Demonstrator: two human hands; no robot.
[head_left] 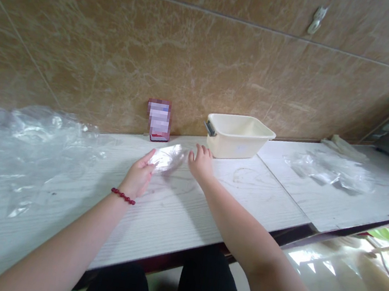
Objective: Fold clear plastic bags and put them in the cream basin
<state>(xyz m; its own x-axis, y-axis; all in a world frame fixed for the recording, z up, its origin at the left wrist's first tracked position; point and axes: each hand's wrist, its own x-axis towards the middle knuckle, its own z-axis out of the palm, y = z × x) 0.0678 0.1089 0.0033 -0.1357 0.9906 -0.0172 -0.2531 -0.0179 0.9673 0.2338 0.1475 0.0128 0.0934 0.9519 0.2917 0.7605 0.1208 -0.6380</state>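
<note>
In the head view, my left hand [139, 172], with a dark red bead bracelet [123, 196] at its wrist, pinches a shiny clear plastic bag [167, 157] by its left end, just above the table. Close to the bag's right end is my right hand [201, 162], its fingers slightly spread and curved. I see nothing held in it. A cream plastic bin [241, 143] with a grey handle [210, 129] stands right behind my right hand. What the bag contains, if anything, cannot be made out.
Crumpled clear plastic bags [27, 153] cover the left of the white table [167, 225]. More plastic [329, 169] lies at the right. A phone-like panel [159, 120] leans on the brown marbled wall [120, 55]. The table's front edge runs close to my legs.
</note>
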